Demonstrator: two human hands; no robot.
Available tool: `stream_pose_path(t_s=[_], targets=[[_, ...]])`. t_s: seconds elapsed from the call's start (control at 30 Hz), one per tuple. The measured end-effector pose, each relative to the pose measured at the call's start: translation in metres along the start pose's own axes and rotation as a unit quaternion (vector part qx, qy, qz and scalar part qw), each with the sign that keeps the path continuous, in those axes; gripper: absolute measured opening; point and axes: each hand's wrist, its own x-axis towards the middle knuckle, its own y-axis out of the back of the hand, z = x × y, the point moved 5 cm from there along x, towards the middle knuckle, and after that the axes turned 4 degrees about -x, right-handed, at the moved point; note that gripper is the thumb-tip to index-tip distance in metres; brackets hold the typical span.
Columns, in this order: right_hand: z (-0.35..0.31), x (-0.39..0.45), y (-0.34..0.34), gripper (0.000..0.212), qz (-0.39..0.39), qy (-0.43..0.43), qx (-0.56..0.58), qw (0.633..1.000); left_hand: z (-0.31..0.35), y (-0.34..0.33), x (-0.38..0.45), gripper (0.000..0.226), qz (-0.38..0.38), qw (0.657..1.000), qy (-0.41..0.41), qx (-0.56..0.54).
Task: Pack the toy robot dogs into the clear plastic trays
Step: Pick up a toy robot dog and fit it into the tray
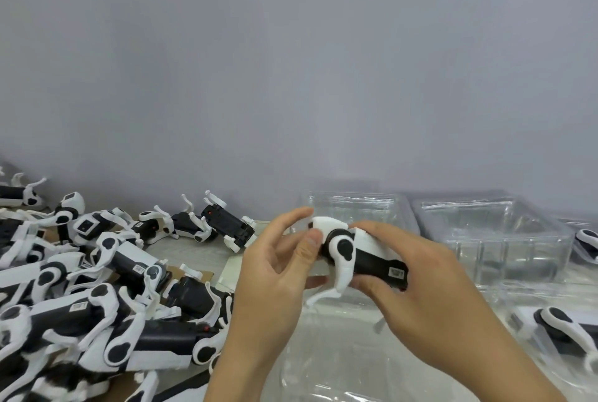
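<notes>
Dog in hand: I hold one toy robot dog [352,252] above the table [207,256], in front of the clear trays
Axis: its long body runs left to right, white head to my left, black rear to my right, legs hanging down
My left hand [275,275]: thumb and fingers pinch the head end
My right hand [417,285]: fingers curl round the black body
Label: a small sticker on its flank, too blurred to read
Pile [97,288]: many loose dogs at left, too tangled to count
Trays: two clear tubs behind, near one [352,204], right one [492,230]
</notes>
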Motion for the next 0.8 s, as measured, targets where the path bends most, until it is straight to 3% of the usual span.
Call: stream_pose_path(t_s=[0.13,0.27,0.43,0.63,0.8], targets=[[0.011,-0.002,0.01,0.021,0.004,-0.033,0.062,0.998,-0.019,0.018,0.002,0.016,0.011,0.988,0.015,0.155],[0.023,-0.004,0.011,0.017,-0.037,-0.056,0.056,0.996,-0.054,0.021,-0.001,0.02,-0.045,0.963,0.092,0.251],[0.019,-0.003,0.007,0.017,-0.044,-0.057,0.034,0.997,-0.08,0.016,-0.008,0.022,-0.058,0.964,0.161,0.204],[0.024,-0.003,-0.002,0.03,-0.048,-0.073,0.008,0.996,-0.084,0.027,-0.006,0.027,0.058,0.969,0.172,0.168],[0.019,-0.002,-0.017,0.028,-0.06,-0.057,-0.018,0.996,-0.089,0.023,-0.008,0.022,0.067,0.97,0.205,0.11]])
